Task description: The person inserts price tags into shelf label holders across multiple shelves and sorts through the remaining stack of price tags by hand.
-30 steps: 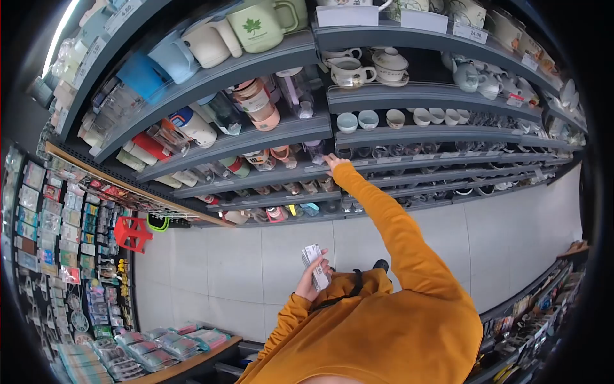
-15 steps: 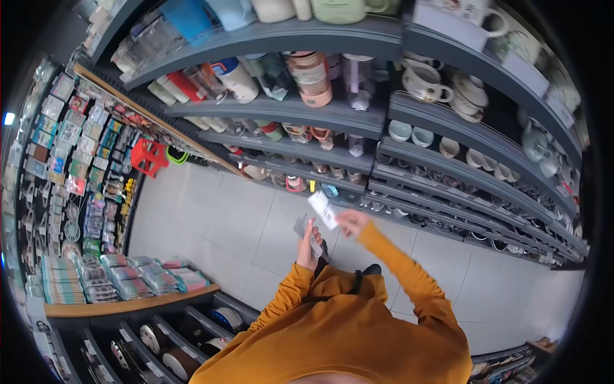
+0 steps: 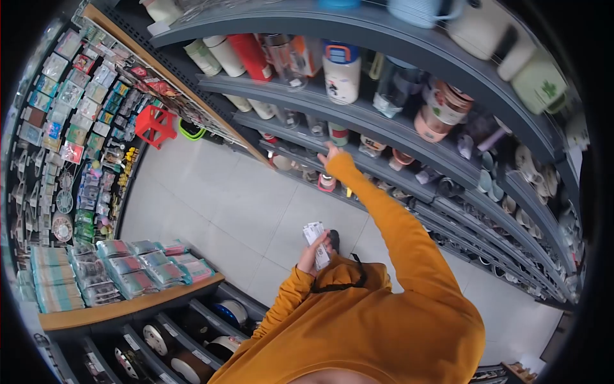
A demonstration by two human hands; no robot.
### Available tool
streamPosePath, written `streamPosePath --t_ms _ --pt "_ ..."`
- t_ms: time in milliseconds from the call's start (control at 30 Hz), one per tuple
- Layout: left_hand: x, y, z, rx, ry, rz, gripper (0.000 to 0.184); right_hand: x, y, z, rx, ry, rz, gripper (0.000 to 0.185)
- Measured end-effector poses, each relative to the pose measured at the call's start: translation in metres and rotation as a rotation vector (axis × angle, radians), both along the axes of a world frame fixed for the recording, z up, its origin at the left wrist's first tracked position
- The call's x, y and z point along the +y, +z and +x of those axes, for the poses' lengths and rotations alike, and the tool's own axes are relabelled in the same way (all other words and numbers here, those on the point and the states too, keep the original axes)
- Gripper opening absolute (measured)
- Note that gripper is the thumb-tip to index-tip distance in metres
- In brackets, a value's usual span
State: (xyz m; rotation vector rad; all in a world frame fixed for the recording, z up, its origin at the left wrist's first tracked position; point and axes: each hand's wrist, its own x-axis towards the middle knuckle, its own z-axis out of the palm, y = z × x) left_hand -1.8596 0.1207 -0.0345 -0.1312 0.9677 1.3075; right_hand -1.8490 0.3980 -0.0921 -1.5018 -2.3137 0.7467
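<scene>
Floor: pale tiles [image 3: 204, 198], shop aisle. Landmark: red stool [image 3: 155, 126], standing on the tiles. Just right of the stool, a green-rimmed basket [image 3: 192, 130]. Left of it, a wall of hanging packets [image 3: 80, 131]. Nearer the wearer than the stool, a wooden ledge [image 3: 128, 307] under stacked packs [image 3: 131, 269]; divided bins with round items below. Right of the stool, curved grey shelving [image 3: 275, 89] carries bottles [image 3: 342, 77], mugs and glassware.

Left arm: bent, low in front of the body. Left hand [image 3: 312, 254] closed round a fan of printed paper labels [image 3: 314, 238], below and right of the stool, over the floor.

Right arm: long reach across the aisle, orange sleeve [image 3: 396, 217] angled up and left. Right hand [image 3: 331, 155] at the lower shelves, right of the stool, near a green-and-pale container [image 3: 338, 134]. Fingers partly extended; cannot tell whether they grip anything or touch the shelf edge.
</scene>
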Motion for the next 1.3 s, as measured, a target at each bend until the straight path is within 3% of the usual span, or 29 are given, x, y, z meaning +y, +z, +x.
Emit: streamPosePath --t_ms 67,167,267,300,400,433,467,500,533,567,600,633,733,800,900,1000,1033,1133,1233,1300 --pt "-0.008 -0.004 -0.012 -0.142 -0.003 0.026 0.026 0.027 -0.02 -0.031 -0.137 -0.071 -0.036 0.04" --pt "-0.012 -0.019 -0.024 -0.104 -0.028 0.019 0.027 0.046 -0.05 -0.046 -0.047 -0.073 -0.078 0.032" --pt "-0.014 -0.019 -0.038 -0.15 0.06 0.006 0.025 0.052 -0.044 -0.046 0.015 -0.065 -0.092 0.025" --pt "-0.012 -0.019 -0.04 -0.168 0.114 -0.012 0.025 0.049 -0.043 -0.045 0.029 -0.075 0.037 0.022" --pt "-0.003 -0.015 -0.051 -0.172 0.207 -0.009 0.024 0.027 -0.029 -0.021 0.313 -0.067 -0.03 0.021" --pt "0.001 -0.012 -0.056 -0.167 0.224 0.002 0.023 0.015 -0.047 -0.012 0.382 -0.074 0.021 0.019" --pt "0.006 -0.01 -0.06 -0.164 0.235 0.015 0.023 -0.008 -0.048 0.004 0.525 -0.074 -0.198 0.014" --pt "0.009 -0.028 -0.061 -0.087 0.227 0.081 0.024 -0.033 -0.076 0.022 0.733 0.07 -0.109 0.009" --pt "0.011 -0.042 -0.062 -0.031 0.191 0.098 0.028 -0.068 -0.069 0.041 0.842 0.097 -0.299 0.008" --pt "0.017 -0.041 -0.059 -0.055 0.152 0.049 0.032 -0.109 -0.051 0.057 0.785 0.002 -0.464 0.01" --pt "0.025 -0.038 -0.057 -0.073 0.103 0.003 0.035 -0.138 -0.026 0.076 0.546 0.083 -0.423 0.011" --pt "0.031 -0.025 -0.055 -0.166 -0.049 -0.039 0.042 -0.167 -0.019 0.091 0.633 0.086 -0.484 0.013" --pt "0.041 -0.034 -0.021 -0.034 -0.281 0.202 0.047 -0.229 -0.013 0.128 0.923 -0.14 -0.816 0.014" --pt "0.04 -0.027 0.009 0.009 -0.473 0.227 0.051 -0.253 -0.009 0.155 1.089 -0.343 -0.921 0.016" --pt "0.034 -0.015 0.054 0.076 -0.753 0.252 0.052 -0.279 0.0 0.194 1.22 -0.578 -0.75 0.019" --pt "0.013 -0.012 0.115 0.217 -0.863 0.416 0.051 -0.317 0.03 0.236 1.225 -0.591 -0.57 0.023" --pt "-0.009 -0.006 0.158 0.118 -0.894 0.409 0.051 -0.347 0.028 0.269 1.268 -0.588 -0.423 0.027" --pt "-0.05 0.016 0.227 0.028 -0.882 0.369 0.048 -0.4 0.036 0.324 1.343 -0.706 -0.416 0.028" --pt "-0.092 0.003 0.289 -0.138 -0.878 0.16 0.043 -0.456 0.04 0.364 1.458 -0.869 -0.325 0.028" --pt "-0.114 -0.027 0.319 -0.326 -1.011 0.07 0.044 -0.491 0.03 0.387 1.427 -1.008 -0.333 0.03"
